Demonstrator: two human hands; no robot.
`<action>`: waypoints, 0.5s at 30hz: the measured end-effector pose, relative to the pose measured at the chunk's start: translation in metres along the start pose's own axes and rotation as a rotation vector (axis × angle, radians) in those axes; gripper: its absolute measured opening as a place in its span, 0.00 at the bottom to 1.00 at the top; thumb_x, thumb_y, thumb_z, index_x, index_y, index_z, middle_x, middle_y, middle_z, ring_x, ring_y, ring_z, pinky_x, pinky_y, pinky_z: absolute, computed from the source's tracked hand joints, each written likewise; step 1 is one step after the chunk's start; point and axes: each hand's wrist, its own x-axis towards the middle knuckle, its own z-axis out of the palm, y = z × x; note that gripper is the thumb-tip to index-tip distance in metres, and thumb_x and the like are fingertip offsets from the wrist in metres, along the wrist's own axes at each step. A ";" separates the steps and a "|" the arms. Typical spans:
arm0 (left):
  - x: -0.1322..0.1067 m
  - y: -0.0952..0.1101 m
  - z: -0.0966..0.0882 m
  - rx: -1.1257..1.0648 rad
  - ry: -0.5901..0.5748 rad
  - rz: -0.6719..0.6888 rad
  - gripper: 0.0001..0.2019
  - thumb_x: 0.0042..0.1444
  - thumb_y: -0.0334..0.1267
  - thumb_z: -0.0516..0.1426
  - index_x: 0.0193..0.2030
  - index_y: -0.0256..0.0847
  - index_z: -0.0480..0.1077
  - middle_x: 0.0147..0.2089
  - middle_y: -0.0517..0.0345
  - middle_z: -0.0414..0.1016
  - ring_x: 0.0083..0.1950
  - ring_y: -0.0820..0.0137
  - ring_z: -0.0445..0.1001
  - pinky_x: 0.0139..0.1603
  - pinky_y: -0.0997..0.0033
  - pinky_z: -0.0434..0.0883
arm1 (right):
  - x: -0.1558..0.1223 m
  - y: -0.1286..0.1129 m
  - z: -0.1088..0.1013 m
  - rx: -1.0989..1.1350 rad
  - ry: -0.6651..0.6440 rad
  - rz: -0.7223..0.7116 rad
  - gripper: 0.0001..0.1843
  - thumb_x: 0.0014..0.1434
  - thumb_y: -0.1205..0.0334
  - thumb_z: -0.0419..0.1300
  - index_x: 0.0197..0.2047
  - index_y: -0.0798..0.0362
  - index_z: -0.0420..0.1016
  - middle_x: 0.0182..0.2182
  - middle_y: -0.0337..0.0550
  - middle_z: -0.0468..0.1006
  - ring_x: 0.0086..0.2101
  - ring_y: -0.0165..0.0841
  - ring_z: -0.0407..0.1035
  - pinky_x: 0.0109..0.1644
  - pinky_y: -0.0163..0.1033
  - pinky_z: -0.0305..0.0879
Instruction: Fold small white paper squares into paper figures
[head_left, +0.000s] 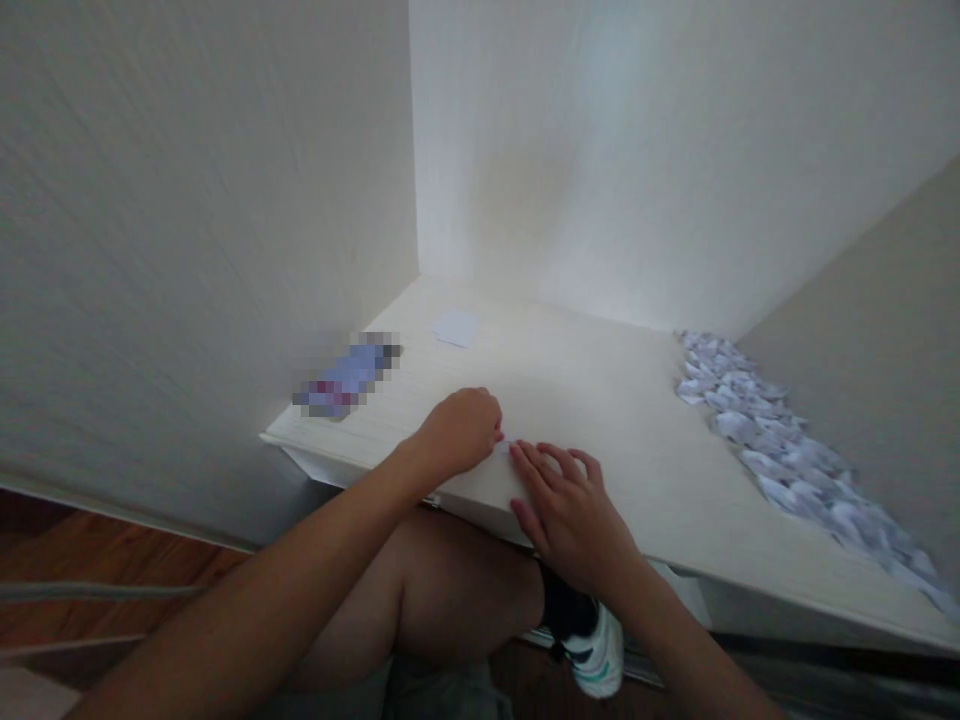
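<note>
Both my hands rest near the front edge of a pale wooden desk (pixel 600 390). My left hand (pixel 461 428) is curled into a loose fist, its fingertips pinched on a small white piece of paper (pixel 501 447). My right hand (pixel 570 510) lies flat with fingers stretched out, the fingertips touching the same paper from the right. Most of the paper is hidden under the two hands.
A heap of several folded white paper pieces (pixel 787 450) runs along the desk's right side by the wall. One white sheet (pixel 456 327) lies at the back left. A blurred flat object (pixel 346 377) sits at the left edge. My knee and shoe show below.
</note>
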 end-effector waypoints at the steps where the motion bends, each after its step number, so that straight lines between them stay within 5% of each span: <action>1: 0.007 -0.001 -0.003 -0.008 -0.012 -0.013 0.11 0.66 0.35 0.59 0.45 0.34 0.83 0.53 0.37 0.82 0.57 0.52 0.79 0.61 0.57 0.73 | 0.000 -0.001 0.000 0.004 -0.012 0.014 0.31 0.74 0.55 0.53 0.75 0.61 0.63 0.68 0.59 0.73 0.64 0.53 0.66 0.67 0.63 0.55; 5: 0.031 -0.005 -0.013 -0.078 -0.107 -0.092 0.12 0.51 0.31 0.70 0.44 0.37 0.82 0.48 0.40 0.86 0.53 0.54 0.83 0.55 0.61 0.77 | 0.000 -0.003 -0.002 -0.003 -0.022 0.031 0.29 0.75 0.55 0.51 0.74 0.59 0.65 0.70 0.59 0.71 0.66 0.54 0.64 0.68 0.64 0.53; 9: 0.044 -0.004 -0.017 -0.178 -0.213 -0.186 0.13 0.41 0.31 0.75 0.34 0.36 0.80 0.32 0.44 0.84 0.37 0.55 0.85 0.44 0.60 0.80 | 0.000 -0.004 -0.003 -0.022 -0.023 0.034 0.29 0.76 0.54 0.50 0.73 0.59 0.65 0.71 0.58 0.70 0.66 0.55 0.64 0.69 0.64 0.53; 15: 0.045 -0.007 -0.013 -0.399 -0.201 -0.260 0.16 0.31 0.27 0.76 0.23 0.36 0.75 0.22 0.48 0.79 0.30 0.54 0.82 0.39 0.53 0.81 | 0.000 -0.006 -0.005 0.004 -0.006 0.030 0.28 0.75 0.54 0.51 0.73 0.56 0.67 0.71 0.57 0.70 0.67 0.56 0.63 0.69 0.65 0.55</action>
